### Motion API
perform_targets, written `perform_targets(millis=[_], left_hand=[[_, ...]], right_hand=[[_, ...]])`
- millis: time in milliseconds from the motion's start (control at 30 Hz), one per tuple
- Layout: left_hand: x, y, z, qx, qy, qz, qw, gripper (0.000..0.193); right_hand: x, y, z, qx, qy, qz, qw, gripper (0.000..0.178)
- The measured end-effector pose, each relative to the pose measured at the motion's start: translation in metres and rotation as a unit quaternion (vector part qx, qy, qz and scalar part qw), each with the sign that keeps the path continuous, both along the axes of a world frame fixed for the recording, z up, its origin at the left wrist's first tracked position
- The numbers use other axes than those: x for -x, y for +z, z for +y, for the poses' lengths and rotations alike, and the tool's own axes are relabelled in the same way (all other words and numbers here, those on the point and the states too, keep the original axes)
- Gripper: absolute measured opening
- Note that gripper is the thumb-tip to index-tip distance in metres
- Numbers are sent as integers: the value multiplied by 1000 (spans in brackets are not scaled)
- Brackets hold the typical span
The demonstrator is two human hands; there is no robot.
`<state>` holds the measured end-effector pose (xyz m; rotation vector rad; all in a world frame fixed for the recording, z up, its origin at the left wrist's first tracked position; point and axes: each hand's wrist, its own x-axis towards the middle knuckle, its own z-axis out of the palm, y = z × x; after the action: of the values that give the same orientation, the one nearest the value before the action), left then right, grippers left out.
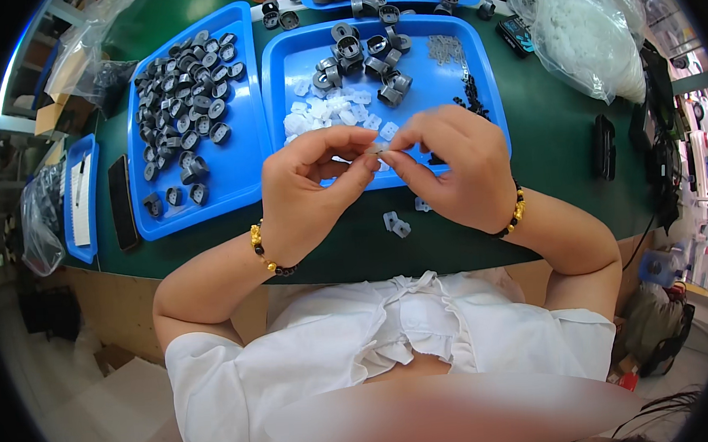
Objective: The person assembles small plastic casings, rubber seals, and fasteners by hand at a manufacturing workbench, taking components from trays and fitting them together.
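Thumb and fingers of my left hand are closed in a pinch on one side of a small translucent white plastic piece. My right hand pinches its other side, and the fingertips cover much of it. Both hands are over the near edge of a blue tray. Behind them in that tray lie a heap of translucent white pieces, dark grey round caps, thin metal parts and tiny black parts. Two loose translucent pieces rest on the green table below the hands, with another beside my right hand.
To the left stands a blue tray with many grey caps. Beside it are a black phone and a narrow tray with a notepad. A plastic bag of white parts and a black case lie at the right.
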<state>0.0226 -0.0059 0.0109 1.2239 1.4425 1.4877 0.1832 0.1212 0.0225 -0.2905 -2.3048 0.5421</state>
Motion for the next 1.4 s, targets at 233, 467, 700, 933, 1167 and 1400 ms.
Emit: perform_targets(millis=[233,467,700,933,1167,1400], left_hand=[[-6,-4,0,-25,36,-28,999,19],[-4,-5,5,-46,22,-63,997,16],[-1,-1,4,32,-5,-118,993,17],[0,-2,8,9,14,-107,994,17],[6,-8,8,56,-60,-154,985,19],[5,-8,8,57,-77,-135,986,20]], right_hand=[[0,-7,-1,113,48,-26,992,7],[1,-8,-1,149,37,-12,988,6],[1,-14,4,115,75,-30,990,6],[-1,-14,80,-156,-94,-78,980,5],[-4,-29,139,-261,-97,-112,954,7],[1,-35,142,-249,-69,-181,949,5]])
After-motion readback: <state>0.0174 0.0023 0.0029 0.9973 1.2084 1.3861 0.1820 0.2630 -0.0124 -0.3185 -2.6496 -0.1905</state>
